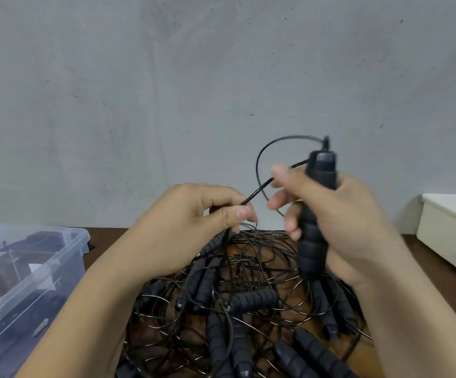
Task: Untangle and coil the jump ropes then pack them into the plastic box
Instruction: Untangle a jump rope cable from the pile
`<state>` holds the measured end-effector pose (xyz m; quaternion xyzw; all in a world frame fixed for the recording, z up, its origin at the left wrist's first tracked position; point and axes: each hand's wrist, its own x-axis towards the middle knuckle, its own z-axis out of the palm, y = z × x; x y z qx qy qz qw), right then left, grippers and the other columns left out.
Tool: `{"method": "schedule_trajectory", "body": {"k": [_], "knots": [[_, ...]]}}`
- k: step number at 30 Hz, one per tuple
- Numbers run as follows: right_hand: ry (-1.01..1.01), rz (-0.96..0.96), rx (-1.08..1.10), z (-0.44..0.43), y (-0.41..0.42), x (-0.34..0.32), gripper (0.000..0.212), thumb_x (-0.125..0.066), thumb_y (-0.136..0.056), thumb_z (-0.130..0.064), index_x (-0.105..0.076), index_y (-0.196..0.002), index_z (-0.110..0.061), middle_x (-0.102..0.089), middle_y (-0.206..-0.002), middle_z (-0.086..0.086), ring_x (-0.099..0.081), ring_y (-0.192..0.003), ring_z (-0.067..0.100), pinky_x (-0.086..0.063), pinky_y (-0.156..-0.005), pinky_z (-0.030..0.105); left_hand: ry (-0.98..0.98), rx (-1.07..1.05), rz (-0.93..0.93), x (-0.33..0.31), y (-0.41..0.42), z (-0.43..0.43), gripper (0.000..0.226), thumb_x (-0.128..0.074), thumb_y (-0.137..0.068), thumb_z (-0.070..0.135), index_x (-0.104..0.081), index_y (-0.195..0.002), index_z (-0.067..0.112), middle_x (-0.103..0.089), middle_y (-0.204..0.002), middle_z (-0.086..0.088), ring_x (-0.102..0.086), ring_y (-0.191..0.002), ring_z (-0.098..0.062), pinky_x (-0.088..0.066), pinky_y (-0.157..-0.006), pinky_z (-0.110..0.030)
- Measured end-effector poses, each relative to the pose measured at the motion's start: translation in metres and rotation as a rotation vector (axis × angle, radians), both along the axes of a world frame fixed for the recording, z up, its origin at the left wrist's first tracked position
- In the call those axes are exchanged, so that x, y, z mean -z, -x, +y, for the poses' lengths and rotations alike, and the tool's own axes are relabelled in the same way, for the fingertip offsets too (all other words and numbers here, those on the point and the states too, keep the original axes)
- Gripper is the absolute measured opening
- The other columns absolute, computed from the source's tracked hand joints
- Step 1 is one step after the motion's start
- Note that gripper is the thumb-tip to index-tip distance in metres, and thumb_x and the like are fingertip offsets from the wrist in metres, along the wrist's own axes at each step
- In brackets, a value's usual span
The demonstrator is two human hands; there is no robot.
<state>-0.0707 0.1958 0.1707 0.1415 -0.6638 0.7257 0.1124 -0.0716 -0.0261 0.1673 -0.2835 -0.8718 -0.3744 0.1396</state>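
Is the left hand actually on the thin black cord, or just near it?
Touching. The head view shows the left hand pinching the cord between thumb and fingers, while the right hand grips the handle.

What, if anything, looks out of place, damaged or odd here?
Only the tangle stands out: black ribbed-handled jump ropes lie snarled in a heap on the brown table, their wires crossing everywhere. The right hand grips one black ribbed handle upright; the left hand pinches a thin black cable. Nothing looks broken or spilled.
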Motion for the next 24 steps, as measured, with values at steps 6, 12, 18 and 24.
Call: {"method": "schedule_trajectory", "body": {"k": [6, 12, 18, 24], "knots": [[-0.104, 0.037, -0.083, -0.01, 0.002, 0.011, 0.022, -0.078, -0.095, -0.021, -0.071, -0.09, -0.001, -0.071, -0.072, 0.011, -0.057, -0.051, 0.019, -0.047, -0.048, 0.031, 0.001, 0.053, -0.003, 0.003, -0.002, 0.006, 0.018, -0.064, -0.101, 0.044, -0.075, -0.097, 0.03, -0.072, -0.088, 0.013, -0.065, -0.087, -0.008, -0.051, -0.082, -0.027], [0.011, 0.118, 0.025, -0.006, 0.001, 0.008, 0.016, -0.079, -0.094, -0.016, -0.07, -0.085, -0.007, -0.075, -0.073, 0.011, -0.06, -0.052, 0.016, -0.048, -0.049, 0.027, 0.027, 0.022, 0.076, 0.003, 0.0, 0.008, 0.013, -0.067, -0.098, 0.047, -0.069, -0.094, 0.035, -0.065, -0.085, 0.007, -0.059, -0.086, -0.018, -0.05, -0.081, -0.036], [0.248, 0.155, 0.181, 0.018, 0.001, -0.009, 0.013, -0.078, -0.094, -0.013, -0.068, -0.089, -0.006, -0.074, -0.072, 0.008, -0.06, -0.055, 0.013, -0.046, -0.05, 0.023, 0.098, -0.07, -0.001, 0.005, 0.005, -0.002, 0.012, -0.067, -0.097, 0.048, -0.069, -0.089, 0.039, -0.07, -0.082, 0.011, -0.062, -0.078, -0.015, -0.05, -0.076, -0.035], [0.362, 0.201, 0.246, 0.028, 0.0, -0.01, 0.012, -0.076, -0.097, -0.015, -0.068, -0.092, -0.007, -0.073, -0.074, 0.006, -0.064, -0.061, 0.013, -0.048, -0.055, 0.022, 0.173, -0.106, -0.021, 0.002, 0.009, -0.007, 0.012, -0.066, -0.097, 0.05, -0.07, -0.091, 0.04, -0.069, -0.08, 0.013, -0.061, -0.065, -0.004, -0.048, -0.066, -0.023]]}}
